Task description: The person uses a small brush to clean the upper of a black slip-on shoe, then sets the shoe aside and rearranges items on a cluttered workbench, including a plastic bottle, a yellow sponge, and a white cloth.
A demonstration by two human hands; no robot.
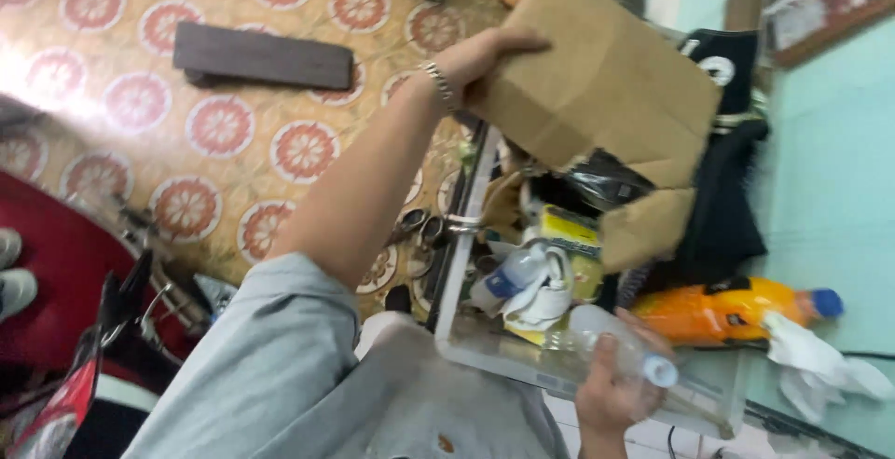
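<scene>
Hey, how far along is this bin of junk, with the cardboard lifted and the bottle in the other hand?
Looks early. Done: the left hand has lifted the cardboard sheet clear of the clear bin. In hand: the right hand holds a clear plastic bottle at the bin's near edge. Left: a blue-capped bottle, white scraps and yellow packaging inside the bin; an orange bottle lies beside it.

Glare is washing over the floor (224, 123), tiled tan with red round flower medallions, near the left edge. A dark wooden plank (263, 56) is lying on those tiles. A pale green wall (830, 189) is filling the right side.
</scene>
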